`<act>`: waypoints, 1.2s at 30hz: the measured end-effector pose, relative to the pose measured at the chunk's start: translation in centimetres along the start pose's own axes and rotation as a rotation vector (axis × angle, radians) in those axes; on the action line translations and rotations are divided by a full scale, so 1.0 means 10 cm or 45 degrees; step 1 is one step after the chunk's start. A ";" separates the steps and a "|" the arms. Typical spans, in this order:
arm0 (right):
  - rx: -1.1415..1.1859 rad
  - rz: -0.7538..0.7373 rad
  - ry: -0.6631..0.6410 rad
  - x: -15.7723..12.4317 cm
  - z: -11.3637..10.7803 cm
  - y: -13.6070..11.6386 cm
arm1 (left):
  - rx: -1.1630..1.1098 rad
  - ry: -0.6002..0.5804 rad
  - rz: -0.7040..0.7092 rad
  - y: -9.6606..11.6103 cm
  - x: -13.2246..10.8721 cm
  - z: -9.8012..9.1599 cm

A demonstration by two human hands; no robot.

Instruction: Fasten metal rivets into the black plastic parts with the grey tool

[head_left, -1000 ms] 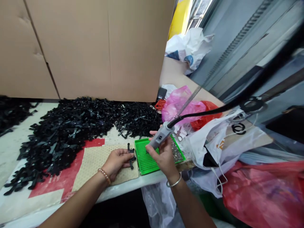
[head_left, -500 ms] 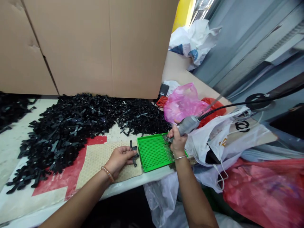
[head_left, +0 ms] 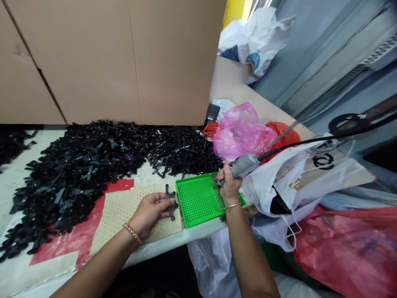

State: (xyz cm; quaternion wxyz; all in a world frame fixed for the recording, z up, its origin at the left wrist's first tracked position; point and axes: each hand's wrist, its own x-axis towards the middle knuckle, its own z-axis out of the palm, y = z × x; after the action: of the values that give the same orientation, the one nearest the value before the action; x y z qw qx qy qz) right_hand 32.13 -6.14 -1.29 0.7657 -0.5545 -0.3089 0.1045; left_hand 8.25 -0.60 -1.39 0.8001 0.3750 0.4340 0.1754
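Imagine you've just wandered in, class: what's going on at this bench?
A person is working with both hands. The left hand holds a small black part at the right edge of the tan mat. The right hand grips a grey corded tool, its front end at the small metal pieces in the green tray; whether its tip touches them is hard to see. Beyond the mat lie heaps of black parts.
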 end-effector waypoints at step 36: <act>0.509 0.350 -0.381 -0.86 0.82 -0.63 | -0.067 -0.002 0.062 -0.05 0.07 0.02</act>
State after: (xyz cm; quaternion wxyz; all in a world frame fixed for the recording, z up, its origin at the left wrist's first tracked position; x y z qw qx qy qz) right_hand 19.41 -6.33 3.00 0.7844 -0.4075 -0.3137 0.3467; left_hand 8.81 -0.62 -2.03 0.8055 0.3646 0.4194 0.2059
